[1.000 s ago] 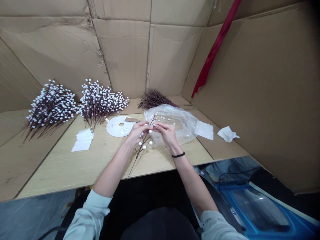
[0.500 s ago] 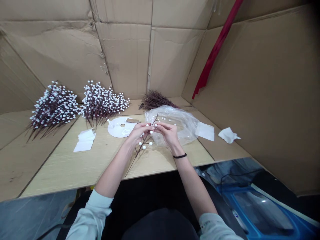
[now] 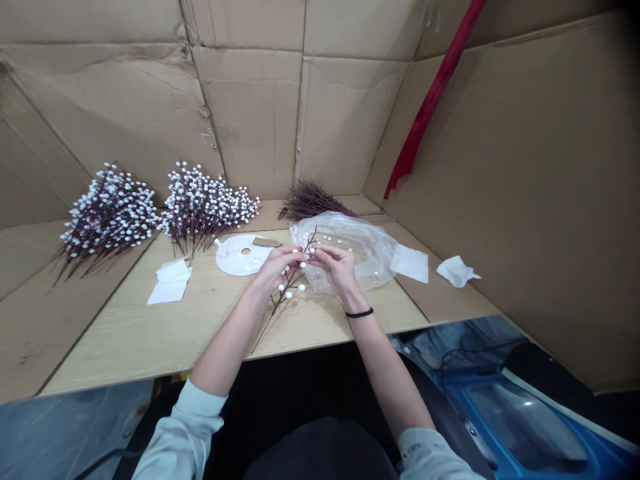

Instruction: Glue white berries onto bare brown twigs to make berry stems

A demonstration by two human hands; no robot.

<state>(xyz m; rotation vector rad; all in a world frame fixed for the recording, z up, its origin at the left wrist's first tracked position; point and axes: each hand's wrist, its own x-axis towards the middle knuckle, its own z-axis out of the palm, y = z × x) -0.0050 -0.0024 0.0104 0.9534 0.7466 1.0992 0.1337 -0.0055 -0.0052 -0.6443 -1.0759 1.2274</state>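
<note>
A brown artificial berry branch (image 3: 275, 308) with several white berries slants up from the table's front edge between my hands. My left hand (image 3: 278, 267) is closed on its upper part, thumb and fingers pinched together. My right hand (image 3: 338, 265), with a black band at the wrist, pinches at a white berry (image 3: 312, 251) on a twig near the top; the fingertips of both hands almost meet there. Behind them lies a clear plastic bag (image 3: 367, 250) with loose white berries in it. Left of my hands is a white disc (image 3: 231, 262) with a hole and a blob of something clear.
Two piles of berried branches, the left pile (image 3: 113, 217) and the middle pile (image 3: 200, 203), lie at the back. Bare brown twigs (image 3: 317, 200) lie behind the bag. Folded white paper (image 3: 170, 283), a white label (image 3: 411, 262) and crumpled tissue (image 3: 456, 271) are around. Cardboard walls enclose the table.
</note>
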